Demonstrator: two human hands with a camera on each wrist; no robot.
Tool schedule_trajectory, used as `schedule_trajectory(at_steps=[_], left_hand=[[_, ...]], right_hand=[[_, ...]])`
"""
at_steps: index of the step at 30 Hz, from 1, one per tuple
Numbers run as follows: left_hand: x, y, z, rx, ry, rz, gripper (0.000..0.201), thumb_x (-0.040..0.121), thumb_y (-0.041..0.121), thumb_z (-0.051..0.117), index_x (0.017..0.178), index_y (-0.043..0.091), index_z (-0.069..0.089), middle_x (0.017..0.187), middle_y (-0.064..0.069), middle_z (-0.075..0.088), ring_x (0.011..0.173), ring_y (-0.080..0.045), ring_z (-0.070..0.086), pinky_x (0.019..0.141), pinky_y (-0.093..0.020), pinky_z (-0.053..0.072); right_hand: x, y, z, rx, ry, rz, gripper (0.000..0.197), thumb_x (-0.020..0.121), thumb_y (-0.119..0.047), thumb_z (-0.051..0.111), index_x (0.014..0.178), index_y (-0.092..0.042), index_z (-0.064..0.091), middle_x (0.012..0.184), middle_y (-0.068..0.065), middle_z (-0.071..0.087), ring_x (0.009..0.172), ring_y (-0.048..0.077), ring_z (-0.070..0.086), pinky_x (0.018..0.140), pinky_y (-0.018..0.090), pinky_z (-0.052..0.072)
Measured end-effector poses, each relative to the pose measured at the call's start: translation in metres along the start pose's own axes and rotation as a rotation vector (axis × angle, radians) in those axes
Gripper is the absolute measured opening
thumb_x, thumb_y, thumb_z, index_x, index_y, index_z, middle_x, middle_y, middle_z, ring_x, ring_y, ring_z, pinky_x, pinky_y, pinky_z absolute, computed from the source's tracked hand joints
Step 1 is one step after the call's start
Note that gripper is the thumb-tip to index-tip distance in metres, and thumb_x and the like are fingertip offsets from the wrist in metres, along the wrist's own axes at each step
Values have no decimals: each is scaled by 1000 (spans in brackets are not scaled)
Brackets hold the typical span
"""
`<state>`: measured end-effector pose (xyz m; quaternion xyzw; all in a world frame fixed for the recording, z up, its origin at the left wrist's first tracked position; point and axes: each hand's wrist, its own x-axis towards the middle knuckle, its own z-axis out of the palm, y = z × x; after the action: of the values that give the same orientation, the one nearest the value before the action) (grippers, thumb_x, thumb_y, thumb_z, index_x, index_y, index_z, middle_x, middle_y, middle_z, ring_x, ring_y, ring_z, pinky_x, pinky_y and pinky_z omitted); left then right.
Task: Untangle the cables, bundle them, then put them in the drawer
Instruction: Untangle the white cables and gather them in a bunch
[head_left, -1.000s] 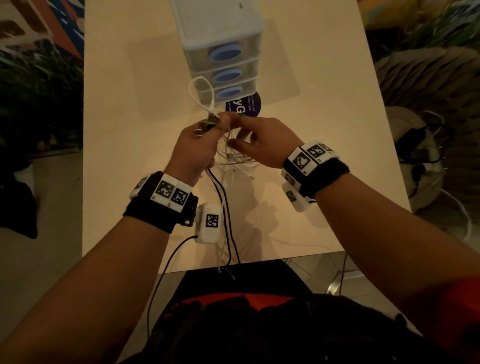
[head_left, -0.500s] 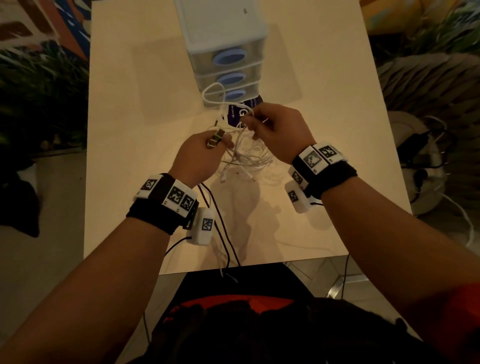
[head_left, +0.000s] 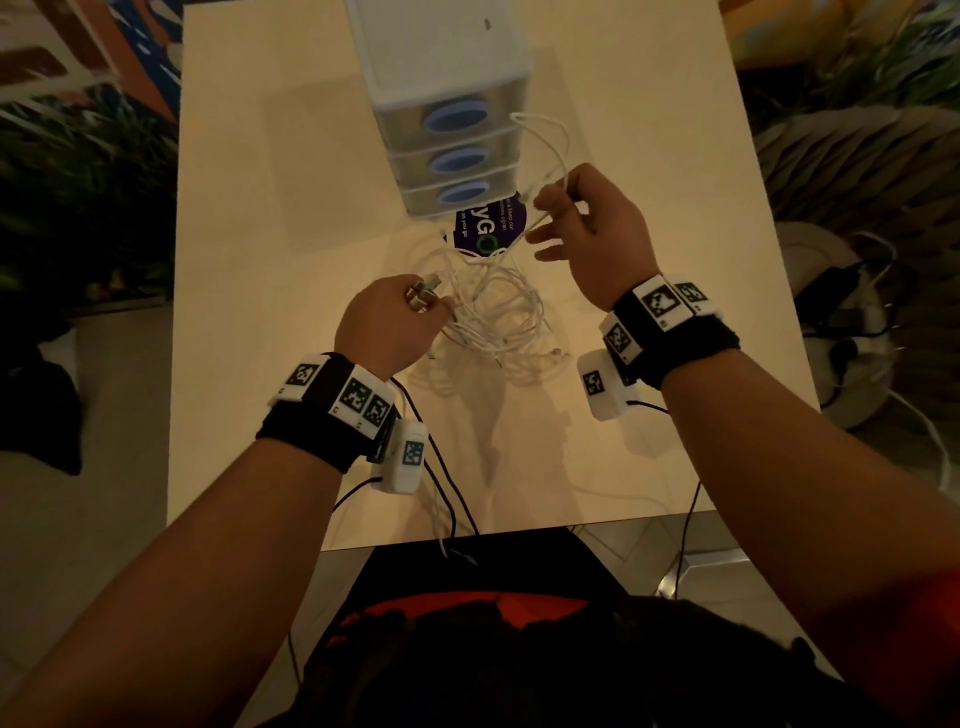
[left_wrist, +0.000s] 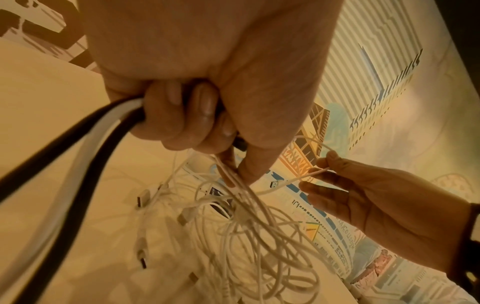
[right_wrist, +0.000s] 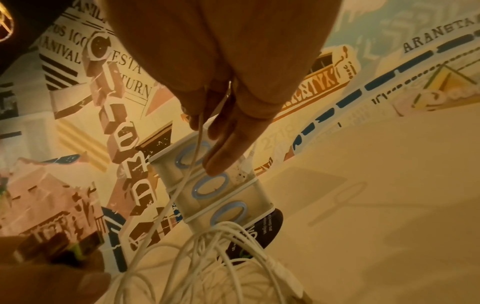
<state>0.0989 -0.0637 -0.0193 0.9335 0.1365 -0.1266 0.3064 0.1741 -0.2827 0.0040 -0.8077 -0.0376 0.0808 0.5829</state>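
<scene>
Left hand: the left hand (head_left: 387, 325) is clenched over the near-left side of the cable tangle, gripping several plug ends (head_left: 423, 293) that stick out past its knuckles; the left wrist view shows its fingers (left_wrist: 182, 115) curled round two black cables and one white cable, with thin white strands pinched under the thumb.
Right hand: the right hand (head_left: 592, 234) is raised to the right of the tangle, thumb and forefinger pinching one white strand (head_left: 558, 156); the other fingers are loosely spread.
White strand: it loops up from the pinch in front of the drawer unit's right side and also runs down to the pile.
Cable tangle: the white cables (head_left: 493, 312) lie in a loose heap on the worktop (head_left: 291, 208) between the two hands, just near of the drawer unit.
Drawer unit: the small three-drawer unit (head_left: 449, 119) stands at the far middle of the worktop, all three drawers closed, each with a blue oval handle.
Sticker: a dark round label (head_left: 485, 228) lies flat at the foot of the unit, partly under the cables.
</scene>
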Motion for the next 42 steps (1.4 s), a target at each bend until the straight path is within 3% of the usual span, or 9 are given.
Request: schedule_trajectory(at_steps=[6,12,15,19,22,26,33,37,42], left_hand=[[-1,-4,-1,-1,19,-34,31,89,41,71,76,15,61,70,1,58,76,-26,57,66,-30,35],[-14,18,2,-248,72,173,21,84,34,75,104,31,71,93,11,74,86,-7,69,80,-28,55],[-14,25,5,-146,50,181,21,90,42,71,106,28,77,95,4,77,92,-14,70,80,-28,52],[-9,21,6,-208,68,104,27,93,50,68,102,28,80,91,5,78,84,-5,66,70,-16,44],[-9,23,2,-461,59,105,21,93,46,70,101,30,80,89,3,79,88,-6,69,83,-32,54],[-14,37,-7,-694,24,195,11,98,27,68,101,34,76,90,14,78,95,-2,71,86,-21,54],[-12,32,-12,-798,13,230,15,99,26,66,108,21,77,102,5,79,104,-9,72,99,-29,52],[-12,30,-13,-786,21,223,20,98,23,67,117,26,73,102,16,77,105,0,69,94,-18,50],[-12,26,-7,-599,-26,277,31,99,27,67,130,26,69,114,11,75,110,-1,68,99,-21,51]], right_hand=[[4,-5,-8,262,7,190,19,108,-24,45,101,-7,51,83,12,70,73,41,73,69,49,63],[-1,-10,-2,288,-78,195,20,108,-26,45,108,-6,50,79,7,68,71,40,73,63,42,60],[0,-12,2,310,-101,178,23,107,-28,47,109,-5,50,84,12,69,73,41,74,64,42,60],[-2,-13,6,268,-122,170,45,101,-44,53,123,-4,54,98,13,73,78,30,75,73,43,61],[-10,-5,14,86,-289,119,60,85,-63,58,126,-20,60,108,1,74,91,20,75,83,41,60],[-22,3,32,-152,-496,46,50,84,-35,69,131,-23,59,116,-7,71,104,11,69,97,42,55],[-20,-1,35,-406,-366,-164,31,96,-34,66,124,-20,68,105,-5,67,89,9,62,80,26,49],[-21,0,36,-388,-302,-265,22,103,-24,52,119,-11,59,99,-1,64,83,15,57,68,14,38],[-27,4,38,-382,-242,-179,19,104,-24,51,117,-10,54,100,5,71,81,22,63,69,29,40]])
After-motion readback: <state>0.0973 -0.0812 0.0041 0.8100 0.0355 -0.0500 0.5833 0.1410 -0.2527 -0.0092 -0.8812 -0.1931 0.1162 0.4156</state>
